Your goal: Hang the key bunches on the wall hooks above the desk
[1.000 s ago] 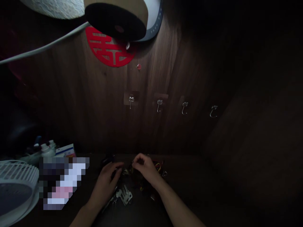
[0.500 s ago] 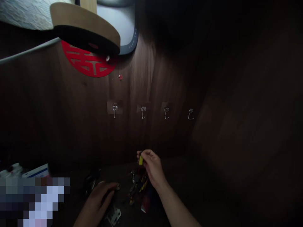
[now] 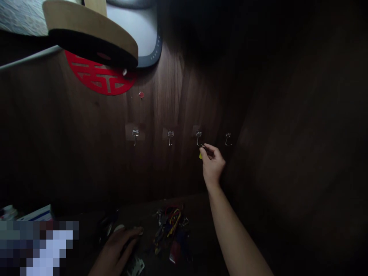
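Observation:
My right hand [image 3: 214, 163] is raised to the wall, thumb and fingers pinching a small yellow-green key tag [image 3: 200, 155]. Its fingertips are at the lower end of the third metal hook [image 3: 198, 138]; whether the tag's ring touches the hook I cannot tell. Low on the dark surface rests my left hand [image 3: 119, 245], thumb and forefinger apart, with a small pale thing at the forefinger's tip too dim to name. To its right lies a pile of keys and cords [image 3: 171, 226]. A flat metal piece [image 3: 136, 266] is just below the left hand.
Other hooks stick to the wood wall: two to the left [image 3: 135, 137], [image 3: 170, 138] and one to the right [image 3: 228, 140]. Above are a red round paper cut-out [image 3: 100, 82], a tan-rimmed object [image 3: 89, 23] and a grey-white panel [image 3: 135, 27]. Boxes [image 3: 37, 214] stand lower left.
My right hand has risen from above the key pile, up and to the right, to the third hook with the yellow-green tag. My left hand has stayed nearly in place.

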A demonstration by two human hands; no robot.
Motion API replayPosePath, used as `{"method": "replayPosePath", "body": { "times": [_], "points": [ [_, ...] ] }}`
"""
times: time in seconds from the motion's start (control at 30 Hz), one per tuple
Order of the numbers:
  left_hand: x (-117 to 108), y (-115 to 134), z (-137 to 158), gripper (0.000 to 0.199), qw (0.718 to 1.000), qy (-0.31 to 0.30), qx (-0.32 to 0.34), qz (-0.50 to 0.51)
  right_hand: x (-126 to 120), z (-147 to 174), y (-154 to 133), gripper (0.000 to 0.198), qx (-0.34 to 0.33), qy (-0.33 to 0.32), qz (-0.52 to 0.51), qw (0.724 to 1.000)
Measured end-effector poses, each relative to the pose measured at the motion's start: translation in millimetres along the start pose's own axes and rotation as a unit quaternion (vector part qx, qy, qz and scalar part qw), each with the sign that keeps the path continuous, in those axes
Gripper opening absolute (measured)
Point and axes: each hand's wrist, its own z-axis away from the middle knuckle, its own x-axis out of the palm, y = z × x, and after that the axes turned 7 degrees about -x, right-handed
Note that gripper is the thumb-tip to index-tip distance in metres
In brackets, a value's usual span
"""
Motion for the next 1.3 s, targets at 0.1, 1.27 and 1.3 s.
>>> {"method": "replayPosePath", "body": {
  "times": [0.1,1.27,1.3],
  "points": [
    [0,-1,-1,0.023,1.0,-0.009,0.005,-0.007,6,-6,9,0.026,-0.021,-0.013,0.042,0.999],
    [-5,9,-1,0.02,0.999,-0.029,-0.007,0.013,-13,72,32,0.029,0.105,-0.129,-0.006,0.986],
    [-6,10,-1,0.021,0.999,-0.033,-0.011,0.016,-15,77,31,0.027,0.106,-0.146,0.002,0.984]
  ]
}}
